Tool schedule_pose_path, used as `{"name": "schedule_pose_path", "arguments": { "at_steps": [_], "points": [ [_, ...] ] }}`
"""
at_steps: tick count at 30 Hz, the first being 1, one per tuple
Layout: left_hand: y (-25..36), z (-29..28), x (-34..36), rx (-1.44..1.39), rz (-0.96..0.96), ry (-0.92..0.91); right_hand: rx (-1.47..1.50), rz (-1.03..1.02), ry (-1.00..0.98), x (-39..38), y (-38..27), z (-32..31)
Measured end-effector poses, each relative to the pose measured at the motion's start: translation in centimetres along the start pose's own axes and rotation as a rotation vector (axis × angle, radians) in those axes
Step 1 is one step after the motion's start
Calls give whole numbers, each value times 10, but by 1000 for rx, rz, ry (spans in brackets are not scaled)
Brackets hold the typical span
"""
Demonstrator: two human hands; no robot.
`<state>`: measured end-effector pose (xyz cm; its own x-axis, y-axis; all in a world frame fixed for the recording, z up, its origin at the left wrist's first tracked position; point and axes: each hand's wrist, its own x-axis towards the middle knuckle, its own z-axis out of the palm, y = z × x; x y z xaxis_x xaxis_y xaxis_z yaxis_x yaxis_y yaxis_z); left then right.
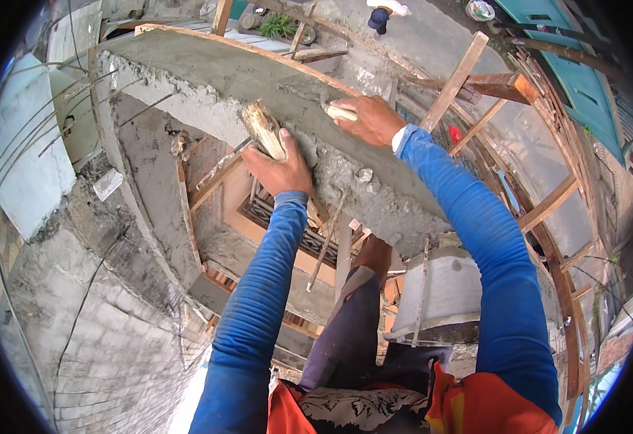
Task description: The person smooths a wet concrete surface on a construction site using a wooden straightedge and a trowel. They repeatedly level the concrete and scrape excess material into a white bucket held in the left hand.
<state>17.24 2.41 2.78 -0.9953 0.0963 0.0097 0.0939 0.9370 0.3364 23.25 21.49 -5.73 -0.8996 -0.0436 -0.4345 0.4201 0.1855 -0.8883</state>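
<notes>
At the concrete ledge (200,61), my left hand (285,170) is grasping rough wood (263,124), my right hand (376,121) a pale handle (342,113); overpressing could be gouging its soft-looking surface.

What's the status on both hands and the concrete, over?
Left hand gripping rough wood piece. Right hand closed on pale handle-like piece. Concrete ledge partly smooth, rougher nearer the person. Possible obstacle: pale lump on rough part.

The sleeves (262,282) are blue, the shirt (486,405) orange-red with a grey-and-black pattern, the concrete (222,61) grey, the wood piece (261,124) streaky yellowish-brown.
</notes>
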Motion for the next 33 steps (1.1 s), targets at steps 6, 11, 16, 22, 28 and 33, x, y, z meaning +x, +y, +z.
{"name": "schedule_pose_path", "arguments": {
  "at_steps": [6,11,16,22,28,33],
  "points": [
    [1,0,0,23,-2,-17,61,10,-94,-9,10,-23],
    [-3,0,1,30,7,-14,153,29,-174,-17,16,-31],
    [1,-1,0,39,4,-24,352,142,-283,-27,17,-40],
    [2,-1,-1,62,27,16,654,291,-359,-57,24,-60],
    [1,0,-1,44,-8,-23,766,339,-16,-107,25,-89],
    [0,1,-2,36,-11,2,661,235,426,-132,-3,-115]
  ]
}}
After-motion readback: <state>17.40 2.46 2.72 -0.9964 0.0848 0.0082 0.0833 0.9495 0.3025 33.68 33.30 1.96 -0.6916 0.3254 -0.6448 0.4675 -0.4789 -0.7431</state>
